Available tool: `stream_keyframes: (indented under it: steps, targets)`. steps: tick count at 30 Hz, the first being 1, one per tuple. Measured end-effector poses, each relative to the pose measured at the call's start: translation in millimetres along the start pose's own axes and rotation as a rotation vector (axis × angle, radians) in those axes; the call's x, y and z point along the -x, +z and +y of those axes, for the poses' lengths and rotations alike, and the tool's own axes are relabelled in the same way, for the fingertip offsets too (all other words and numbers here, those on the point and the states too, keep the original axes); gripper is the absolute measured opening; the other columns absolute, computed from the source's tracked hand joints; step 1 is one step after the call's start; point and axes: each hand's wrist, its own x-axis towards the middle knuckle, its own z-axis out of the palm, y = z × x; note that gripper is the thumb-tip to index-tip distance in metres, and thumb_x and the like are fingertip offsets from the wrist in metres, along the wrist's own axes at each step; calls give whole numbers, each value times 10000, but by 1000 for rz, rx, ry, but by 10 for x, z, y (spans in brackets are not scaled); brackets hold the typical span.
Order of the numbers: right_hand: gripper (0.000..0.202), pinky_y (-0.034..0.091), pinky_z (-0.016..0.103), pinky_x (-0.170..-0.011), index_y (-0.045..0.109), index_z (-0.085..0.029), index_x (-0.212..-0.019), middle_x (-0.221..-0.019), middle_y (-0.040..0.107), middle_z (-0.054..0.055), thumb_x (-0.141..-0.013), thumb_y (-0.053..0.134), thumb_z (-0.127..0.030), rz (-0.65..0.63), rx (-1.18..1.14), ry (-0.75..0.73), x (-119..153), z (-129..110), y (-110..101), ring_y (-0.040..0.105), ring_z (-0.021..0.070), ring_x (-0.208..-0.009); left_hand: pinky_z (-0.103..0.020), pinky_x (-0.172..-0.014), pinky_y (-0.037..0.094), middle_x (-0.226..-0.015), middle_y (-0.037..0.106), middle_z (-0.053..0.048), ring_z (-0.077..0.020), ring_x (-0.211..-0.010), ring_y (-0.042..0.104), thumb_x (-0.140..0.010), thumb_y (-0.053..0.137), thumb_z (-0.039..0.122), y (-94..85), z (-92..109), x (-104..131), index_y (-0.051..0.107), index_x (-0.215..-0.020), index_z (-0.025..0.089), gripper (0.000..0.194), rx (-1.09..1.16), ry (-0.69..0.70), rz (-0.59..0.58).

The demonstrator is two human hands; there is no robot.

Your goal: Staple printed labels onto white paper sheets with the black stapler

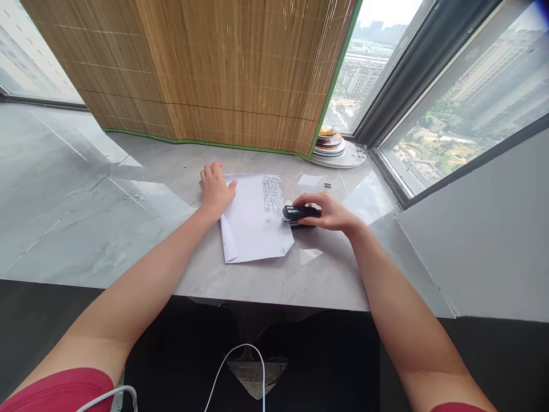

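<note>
The right hand [329, 212] pinches a black, glossy, oblong stapler [294, 213] between thumb below and fingers above, at the three o'clock edge of a white, rectangular paper sheet [249, 223]. The left hand [217, 191] sits at the sheet's ten o'clock edge, fingers loosely bent and thumb apart from them, resting on the paper. Toward six o'clock, the front edge of the grey, marbled stone ledge [261, 286] runs near the sheet; toward nine o'clock the ledge reaches far, strewn with dark specks. A brown bamboo blind [214, 80] with green trim bounds twelve o'clock. From the stapler, two short grey strips [327, 185] lie between one and two o'clock.

The blind partly covers stacked, round plates [330, 150] at one o'clock; the palm hides the stapler's rear, and its contact with the paper is hard to make out. The sheet bears dense rows of staple-like strokes, its seven o'clock corner curled over.
</note>
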Motion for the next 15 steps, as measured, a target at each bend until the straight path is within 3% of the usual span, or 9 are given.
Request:
stream_keyframes:
  steps: [2, 4, 7, 10, 12, 15]
  targets:
    - [281, 492, 333, -851, 716, -222, -1121, -1058, 753, 47, -859, 731, -322, 9, 18, -3, -5, -35, 20, 669, 217, -948, -589, -1185, 408, -1411, 623, -150, -373, -1380, 535, -930, 665, 322, -37, 136, 85, 634, -1263, 218, 350, 21, 163, -134]
    - [311, 496, 344, -879, 708, -228, -1153, -1077, 751, 47, -848, 713, -287, 9, 33, -21, -9, -80, 37, 669, 221, -959, -545, -1200, 424, -1396, 671, -105, -324, -1367, 577, -979, 616, 397, -45, 263, 188, 699, -1218, 235, 301, 99, 375, -387]
    - [355, 492, 354, -916, 701, -236, -1221, -1136, 747, 56, -874, 704, -309, 27, 47, -50, -28, -155, 82, 668, 227, -995, -537, -1242, 384, -1525, 620, -91, -307, -1445, 540, -971, 632, 557, 8, 393, 351, 718, -1304, 260, 454, 116, 585, -689]
    - [287, 478, 334, -866, 724, -225, -1144, -1098, 744, 63, -995, 626, -450, 81, 51, 21, -77, -223, 178, 659, 213, -960, -605, -1305, 236, -1674, 462, -105, -339, -1564, 398, -928, 665, 655, 82, 458, 477, 637, -1454, 278, 648, 29, 642, -797]
    - [439, 442, 319, -773, 713, -207, -934, -937, 723, 56, -1081, 469, -541, 132, 87, 121, -124, -267, 266, 626, 188, -838, -634, -1318, 168, -1710, 401, -107, -351, -1606, 319, -928, 663, 665, 113, 490, 530, 610, -1483, 277, 679, -6, 634, -813]
    - [639, 351, 325, -671, 542, -211, -682, -700, 603, 32, -1120, 292, -604, 188, 201, 229, -186, -337, 390, 518, 165, -675, -644, -1322, 142, -1705, 410, -112, -357, -1612, 303, -940, 667, 618, 130, 544, 577, 628, -1453, 256, 629, 8, 640, -821]
